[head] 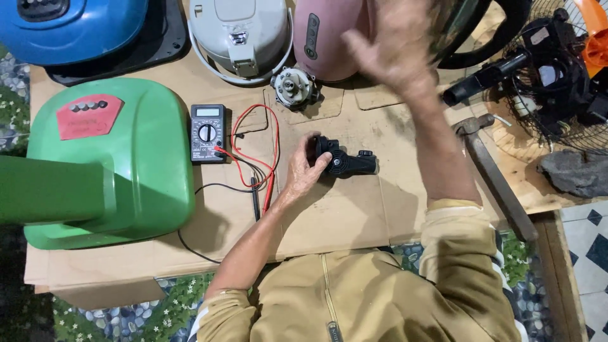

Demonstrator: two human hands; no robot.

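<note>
Cardboard bench (354, 209): left hand (303, 171) grips one black part (347, 162), right hand (389, 54) raised, released; one multimeter (208, 133)

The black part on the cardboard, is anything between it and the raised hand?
Nothing visible. The black part lies on bare cardboard, the left hand gripping its end. The right hand is raised above, blurred, with only open space between.
</note>
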